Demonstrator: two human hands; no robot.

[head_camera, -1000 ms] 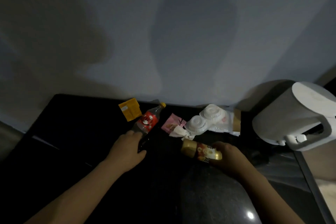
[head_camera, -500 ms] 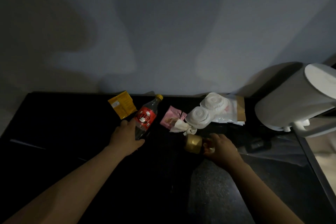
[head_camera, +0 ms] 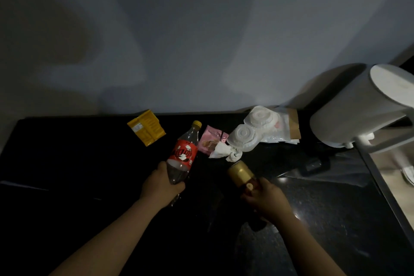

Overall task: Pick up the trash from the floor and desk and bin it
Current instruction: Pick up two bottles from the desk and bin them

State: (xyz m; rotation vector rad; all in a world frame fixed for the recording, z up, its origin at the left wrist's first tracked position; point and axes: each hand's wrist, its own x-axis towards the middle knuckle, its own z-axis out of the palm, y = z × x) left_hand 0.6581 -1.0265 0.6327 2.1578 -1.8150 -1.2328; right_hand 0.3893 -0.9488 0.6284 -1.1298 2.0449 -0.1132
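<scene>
bottle (head_camera: 183,152) now gripped by left hand (head_camera: 160,186), can (head_camera: 240,173) lifted by right hand (head_camera: 266,199)

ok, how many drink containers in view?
2. A red-labelled bottle gripped by the left hand; a gold-topped can held in the right hand. More could hide under the white litter.

Dim, grainy view; large soft shadows on wall (head_camera: 201,40), edges bowed

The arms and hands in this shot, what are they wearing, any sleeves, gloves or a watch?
The left forearm and right forearm are bare to the frame edge: no sleeves. The left hand and right hand wear no gloves, and neither wrist shows a watch or band. Too dim to tell about rings.
</scene>
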